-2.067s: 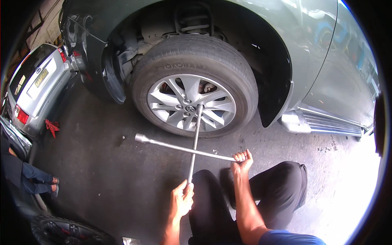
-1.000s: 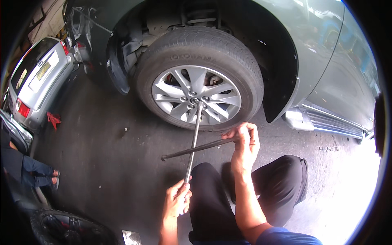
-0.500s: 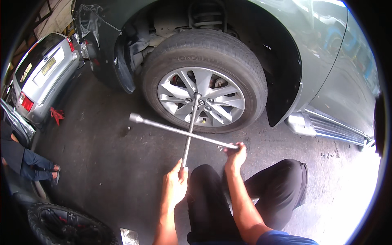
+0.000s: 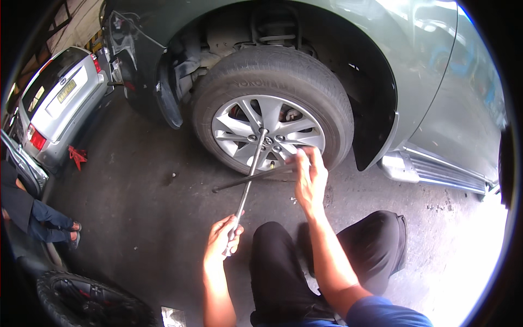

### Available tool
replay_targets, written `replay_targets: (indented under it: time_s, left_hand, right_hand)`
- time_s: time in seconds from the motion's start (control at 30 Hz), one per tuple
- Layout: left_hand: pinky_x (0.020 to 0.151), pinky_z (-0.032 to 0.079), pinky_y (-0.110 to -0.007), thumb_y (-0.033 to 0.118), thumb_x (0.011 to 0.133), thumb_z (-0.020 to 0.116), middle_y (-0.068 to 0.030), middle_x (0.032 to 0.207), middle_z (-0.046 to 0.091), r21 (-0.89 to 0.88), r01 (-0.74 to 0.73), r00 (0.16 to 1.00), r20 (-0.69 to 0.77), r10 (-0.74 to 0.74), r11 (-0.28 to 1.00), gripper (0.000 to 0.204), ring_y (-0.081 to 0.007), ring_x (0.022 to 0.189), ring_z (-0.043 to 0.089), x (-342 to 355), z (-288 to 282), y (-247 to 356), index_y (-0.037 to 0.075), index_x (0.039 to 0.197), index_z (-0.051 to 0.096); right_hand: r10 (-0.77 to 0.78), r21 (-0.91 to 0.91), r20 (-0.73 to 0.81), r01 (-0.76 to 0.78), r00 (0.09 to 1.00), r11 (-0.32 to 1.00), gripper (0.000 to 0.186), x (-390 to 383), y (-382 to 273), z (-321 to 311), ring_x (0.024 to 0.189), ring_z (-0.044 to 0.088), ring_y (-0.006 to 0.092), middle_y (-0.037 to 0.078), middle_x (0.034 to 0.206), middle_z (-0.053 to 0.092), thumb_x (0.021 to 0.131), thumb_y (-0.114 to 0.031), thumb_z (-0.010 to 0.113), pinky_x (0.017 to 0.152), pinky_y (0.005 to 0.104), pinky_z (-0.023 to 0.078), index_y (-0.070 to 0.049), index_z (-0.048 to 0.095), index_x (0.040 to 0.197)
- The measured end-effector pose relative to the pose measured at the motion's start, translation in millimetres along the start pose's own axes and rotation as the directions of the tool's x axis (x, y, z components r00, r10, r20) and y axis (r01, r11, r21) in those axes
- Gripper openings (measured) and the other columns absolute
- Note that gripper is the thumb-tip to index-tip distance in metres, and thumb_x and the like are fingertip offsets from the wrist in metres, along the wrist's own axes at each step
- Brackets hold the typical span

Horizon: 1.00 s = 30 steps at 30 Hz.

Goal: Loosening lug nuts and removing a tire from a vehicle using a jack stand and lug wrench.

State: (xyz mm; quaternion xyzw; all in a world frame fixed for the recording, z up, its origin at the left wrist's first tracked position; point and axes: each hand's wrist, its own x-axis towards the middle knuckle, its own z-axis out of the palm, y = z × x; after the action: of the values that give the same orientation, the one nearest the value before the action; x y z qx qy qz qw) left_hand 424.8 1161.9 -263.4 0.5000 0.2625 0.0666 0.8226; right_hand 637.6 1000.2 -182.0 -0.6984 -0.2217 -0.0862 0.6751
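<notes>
A four-way lug wrench [image 4: 251, 173] reaches from the wheel [image 4: 271, 117] toward me, its far end on a nut place near the hub. The silver alloy rim and black tyre stand upright in the wheel arch. Closed around the wrench's near end, my left hand [image 4: 220, 240] holds it low and left of the wheel. At the right end of the dark-looking crossbar, my right hand [image 4: 310, 182] has its fingers bent over the bar, slightly blurred. Several other lug nuts [image 4: 277, 149] show around the hub.
The greenish-grey car body [image 4: 406, 60] arches over the wheel, with a ridged side step [image 4: 436, 171] at right. A silver van [image 4: 60, 103], a red jack stand [image 4: 77, 157] and another person's legs [image 4: 52, 218] are at left. A loose wheel [image 4: 90, 300] lies lower left.
The wrench has turned counter-clockwise: its crossbar's right end has risen with my right hand, and its left end has dropped. My left hand has shifted slightly down and left, fingers now wrapped around the shaft.
</notes>
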Motion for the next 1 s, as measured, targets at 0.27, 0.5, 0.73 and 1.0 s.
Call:
replay_targets:
  time_s: [0.27, 0.5, 0.73, 1.0]
  left_hand:
    - [0.039, 0.039, -0.020, 0.010, 0.106, 0.051, -0.0092, 0.098, 0.062, -0.256, 0.039, 0.990, 0.144, -0.002, 0.966, 0.037, -0.0061, 0.054, 0.050, 2, 34, 8, -0.006, 0.140, 0.055]
    - [0.037, 0.037, -0.019, 0.010, 0.107, 0.051, -0.0067, 0.096, 0.060, -0.219, 0.029, 0.998, 0.062, -0.016, 0.975, 0.035, -0.0047, 0.054, 0.047, -17, -3, 16, -0.002, 0.139, 0.056]
    - [0.037, 0.037, -0.020, 0.010, 0.106, 0.053, -0.0067, 0.096, 0.059, -0.294, 0.066, 0.994, 0.101, -0.037, 0.954, 0.034, -0.0060, 0.052, 0.045, -1, 21, -3, 0.000, 0.138, 0.058]
    - [0.037, 0.035, -0.020, 0.014, 0.106, 0.055, -0.0047, 0.094, 0.060, -0.135, 0.014, 1.000, 0.021, -0.012, 0.991, 0.027, -0.0042, 0.051, 0.044, -7, 27, 13, 0.001, 0.128, 0.061]
  right_hand:
    - [0.666, 0.185, -0.019, -0.652, 0.745, 0.735, 0.031, -132, 251, -15, 0.074, 0.064, 0.0142, 0.008, 0.094, 0.070, 0.107, -0.028, 0.056, 0.062, 0.0283, 0.050, -0.001, 0.063, 0.120]
    - [0.471, 0.263, 0.039, -0.464, 0.881, 0.846, 0.022, -151, 125, 61, 0.069, 0.052, 0.0080, 0.002, 0.076, 0.060, 0.107, -0.023, 0.058, 0.065, 0.0247, 0.046, -0.002, 0.067, 0.106]
    - [-0.162, 0.113, 0.292, 0.134, 0.943, 0.984, 0.079, 10, -34, 121, 0.150, 0.038, 0.0404, 0.029, 0.161, 0.037, 0.099, -0.050, 0.065, 0.121, 0.0457, 0.034, 0.001, 0.040, 0.155]
    - [-0.029, 0.260, 0.338, -0.064, 0.941, 0.963, 0.060, 36, -45, 157, 0.086, 0.073, 0.0417, 0.022, 0.086, 0.074, 0.101, -0.056, 0.060, 0.079, 0.0499, 0.054, 0.000, 0.063, 0.125]
